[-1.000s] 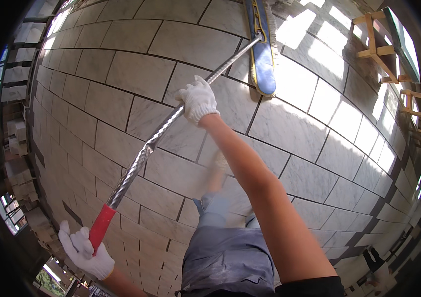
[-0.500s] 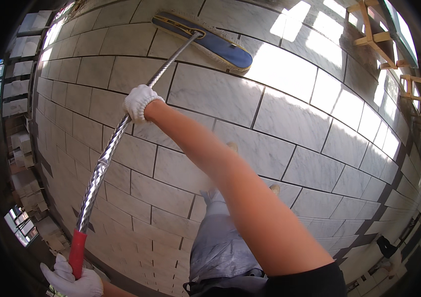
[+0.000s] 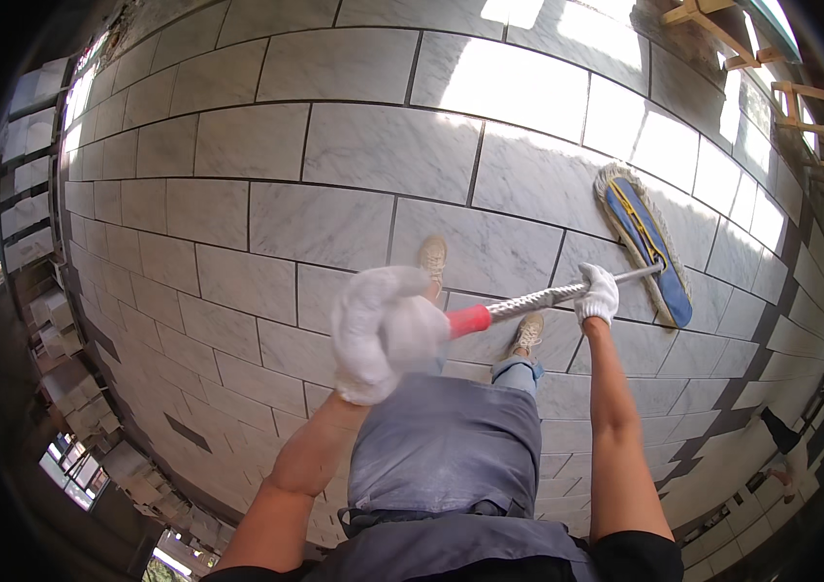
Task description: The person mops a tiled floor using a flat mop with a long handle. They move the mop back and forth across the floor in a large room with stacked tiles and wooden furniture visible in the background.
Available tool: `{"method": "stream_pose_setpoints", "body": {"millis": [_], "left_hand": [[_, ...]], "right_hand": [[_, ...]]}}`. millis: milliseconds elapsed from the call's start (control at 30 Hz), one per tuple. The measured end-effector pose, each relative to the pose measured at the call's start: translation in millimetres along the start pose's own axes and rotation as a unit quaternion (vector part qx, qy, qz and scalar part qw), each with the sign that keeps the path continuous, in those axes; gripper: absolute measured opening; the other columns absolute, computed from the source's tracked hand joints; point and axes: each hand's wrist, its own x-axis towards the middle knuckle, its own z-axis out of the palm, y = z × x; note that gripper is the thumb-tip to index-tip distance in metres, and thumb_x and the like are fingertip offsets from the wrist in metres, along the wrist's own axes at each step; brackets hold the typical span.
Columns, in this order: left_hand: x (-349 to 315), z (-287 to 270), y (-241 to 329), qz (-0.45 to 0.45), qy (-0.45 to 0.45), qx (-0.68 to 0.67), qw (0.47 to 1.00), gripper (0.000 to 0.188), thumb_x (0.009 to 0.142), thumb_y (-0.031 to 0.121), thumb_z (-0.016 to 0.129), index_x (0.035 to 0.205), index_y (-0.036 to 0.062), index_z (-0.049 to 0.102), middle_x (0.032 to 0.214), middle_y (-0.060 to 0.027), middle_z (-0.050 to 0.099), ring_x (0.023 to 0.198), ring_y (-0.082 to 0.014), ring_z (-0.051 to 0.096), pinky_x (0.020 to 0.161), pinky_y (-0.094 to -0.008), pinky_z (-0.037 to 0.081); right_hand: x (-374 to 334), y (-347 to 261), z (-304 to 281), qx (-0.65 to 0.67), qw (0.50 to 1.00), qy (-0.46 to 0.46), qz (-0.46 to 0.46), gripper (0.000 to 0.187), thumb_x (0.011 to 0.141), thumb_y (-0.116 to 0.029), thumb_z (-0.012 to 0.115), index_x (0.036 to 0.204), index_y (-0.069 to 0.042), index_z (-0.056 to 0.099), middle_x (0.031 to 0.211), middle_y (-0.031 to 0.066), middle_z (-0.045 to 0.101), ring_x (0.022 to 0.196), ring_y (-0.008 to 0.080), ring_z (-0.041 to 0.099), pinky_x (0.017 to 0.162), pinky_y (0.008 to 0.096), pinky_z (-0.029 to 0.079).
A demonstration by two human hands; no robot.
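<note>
A dust mop with a blue and yellow flat head [image 3: 646, 238] and a pale fringe lies on the tiled floor to my right. Its silver twisted handle [image 3: 533, 302] runs leftward from the head to a red grip [image 3: 469, 321]. My left hand [image 3: 383, 335], in a white glove and blurred by motion, is closed round the red end in front of my waist. Also in a white glove, my right hand [image 3: 597, 294] is wrapped round the pole close to the mop head. The part of the grip inside my left hand is hidden.
Large pale marble-look tiles [image 3: 334, 145] with dark joints cover the floor, with bright sunlight across the far right. My shoes [image 3: 529, 335] stand below the pole. Wooden trestles [image 3: 712, 29] are at the far right. Stacked pale boxes or tiles [image 3: 67, 373] line the left side.
The mop head has swung from the far middle to my right and turned. My left hand has risen from the lower left to the middle; my right hand has moved right and nearer the head.
</note>
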Motion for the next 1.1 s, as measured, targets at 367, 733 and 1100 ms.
{"method": "stream_pose_setpoints", "body": {"millis": [367,733,1100], "left_hand": [[0.5,66.3,-23.3,0.051,-0.143,0.29,0.945,0.014,0.095,0.011,0.066,0.098,-0.0014,0.072,0.094,-0.0092,0.074,0.081,-0.0189,0.07,0.074,-0.0308,0.056],[-99.3,-161.4,275.5,0.14,0.068,0.059,0.986,0.037,0.111,0.018,0.035,0.126,-0.0082,0.056,0.061,0.0013,0.049,0.048,-0.0077,0.037,0.061,-0.0244,0.036],[-215.2,-104.8,339.0,0.478,0.383,0.352,0.708,0.03,0.094,0.027,0.051,0.081,0.0094,0.031,0.054,0.0026,0.027,0.059,-0.0135,0.035,0.077,-0.0319,0.035]], "right_hand": [[-74.8,84.0,-15.4,0.069,0.996,-0.04,0.05,0.028,0.083,-0.007,0.069,0.11,-0.01,0.075,0.101,0.0113,0.075,0.099,0.0295,0.069,0.112,0.0414,0.045],[-38.0,-345.0,-10.6,0.212,0.955,-0.066,-0.198,0.022,0.077,-0.017,0.071,0.098,-0.022,0.073,0.085,0.0029,0.071,0.086,0.0253,0.067,0.079,0.0408,0.049],[-90.0,-470.6,-72.5,0.211,0.917,-0.162,-0.296,0.025,0.074,-0.014,0.071,0.095,-0.024,0.078,0.084,0.0094,0.074,0.086,0.0322,0.071,0.078,0.0445,0.055]]}}
